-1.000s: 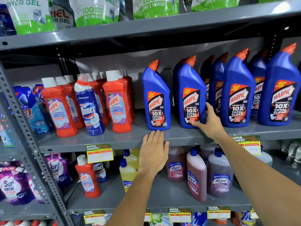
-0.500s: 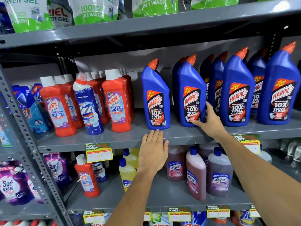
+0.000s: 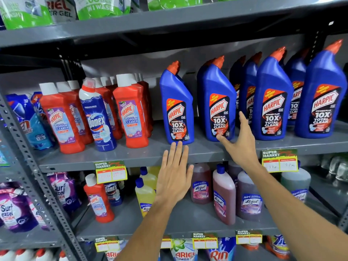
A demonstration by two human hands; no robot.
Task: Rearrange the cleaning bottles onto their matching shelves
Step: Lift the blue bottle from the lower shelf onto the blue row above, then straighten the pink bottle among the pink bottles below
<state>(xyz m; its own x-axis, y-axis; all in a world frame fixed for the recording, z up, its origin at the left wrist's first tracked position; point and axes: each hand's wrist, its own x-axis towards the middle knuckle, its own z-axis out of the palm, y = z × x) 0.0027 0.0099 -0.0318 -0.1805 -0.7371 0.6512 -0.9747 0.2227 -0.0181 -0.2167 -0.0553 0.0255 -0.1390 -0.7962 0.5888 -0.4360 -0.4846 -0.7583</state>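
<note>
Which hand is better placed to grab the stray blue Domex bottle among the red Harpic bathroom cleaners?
Left, probably. The left hand is open and empty, nearer the Domex bottle. The right hand is further right, spread against a blue Harpic bottle.

Grey metal shelving fills the view in stacked tiers; a perforated grey upright slants down the left side; a pale grey back panel shows behind the middle tier; bright reflections gleam on the top shelf edge; green-and-yellow price tags hang from the shelf fronts.
</note>
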